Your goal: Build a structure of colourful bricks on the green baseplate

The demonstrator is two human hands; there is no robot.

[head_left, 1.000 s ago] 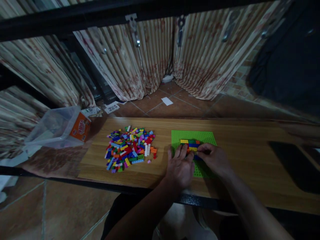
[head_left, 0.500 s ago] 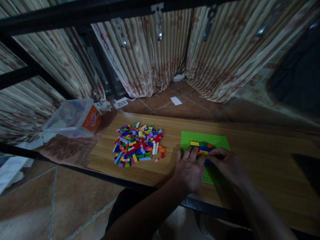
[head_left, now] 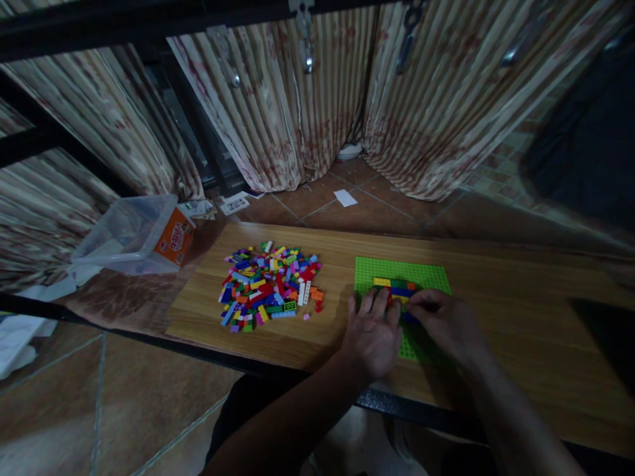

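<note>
A green studded baseplate (head_left: 431, 275) lies on the wooden table, partly covered by both hands. Rows of yellow, green, blue, red and orange building bricks (head_left: 394, 285) are on it. My left hand (head_left: 370, 337) rests palm down over the plate's left part, fingers apart, fingertips touching the near side of the bricks. My right hand (head_left: 446, 325) is at the right end of the rows, thumb and forefinger pinched on a brick that their tips mostly hide. A dark blue brick (head_left: 409, 318) shows just below those fingertips.
A heap of mixed loose bricks (head_left: 268, 287) spreads over the left of the wooden table (head_left: 510, 304). Beyond its left end stands a clear plastic box (head_left: 131, 241) with an orange label. Dark metal framing (head_left: 208, 354) runs along the near edge. Striped curtains (head_left: 278, 125) hang behind.
The view has shifted slightly, moving the whole scene a little to the left. Both hands stay at the bricks, with the right fingers still pinched.
</note>
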